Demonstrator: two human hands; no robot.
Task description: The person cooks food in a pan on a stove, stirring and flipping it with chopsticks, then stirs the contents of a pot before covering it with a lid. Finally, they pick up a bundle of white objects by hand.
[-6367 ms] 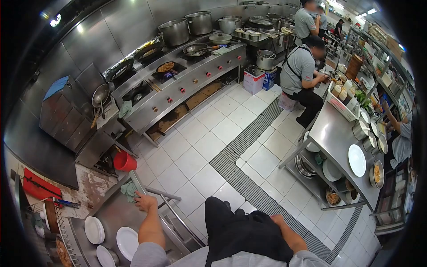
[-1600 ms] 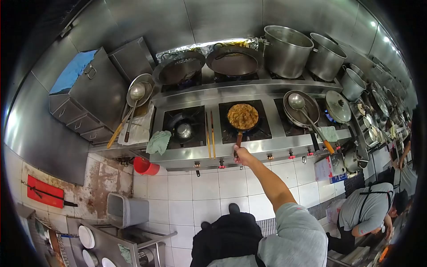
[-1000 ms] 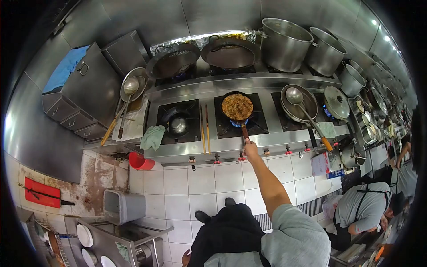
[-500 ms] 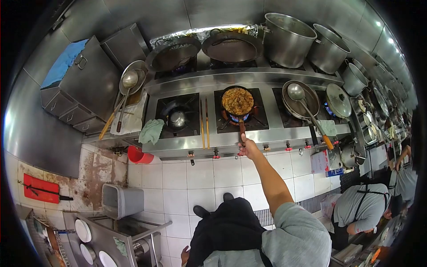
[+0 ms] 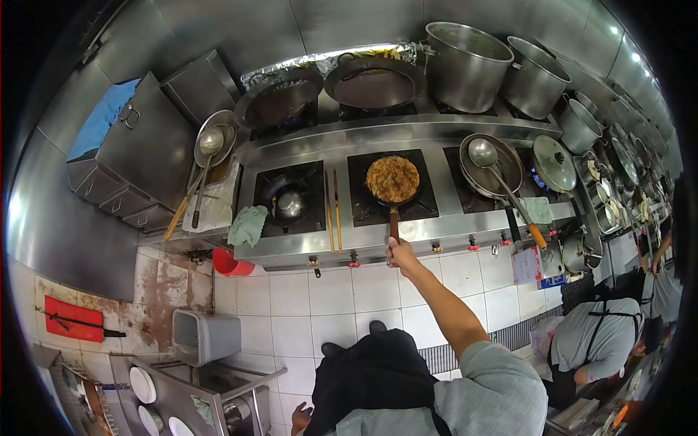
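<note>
My right hand (image 5: 400, 254) is closed round the brown handle of a small frying pan (image 5: 393, 218). Browned food in one round layer (image 5: 392, 179) fills the pan, which sits over the middle front burner (image 5: 429, 207). My left hand (image 5: 301, 416) hangs low beside my black apron, away from the stove; its fingers are small and partly apart, and nothing shows in them. Left of the pan, a pair of long wooden sticks (image 5: 333, 218) lies on the steel stove top.
Two dark woks (image 5: 378, 87) and tall pots (image 5: 467, 69) stand on the rear burners. Ladles (image 5: 482, 152) rest in pans on both sides. A grey bin (image 5: 218, 338) and a plate cart (image 5: 207, 392) are at lower left. A co-worker (image 5: 596, 338) bends at right.
The pan has come down lower over the burner, and the blue flame seen beneath it before no longer shows. My right hand still holds the handle. The whole view has shifted slightly.
</note>
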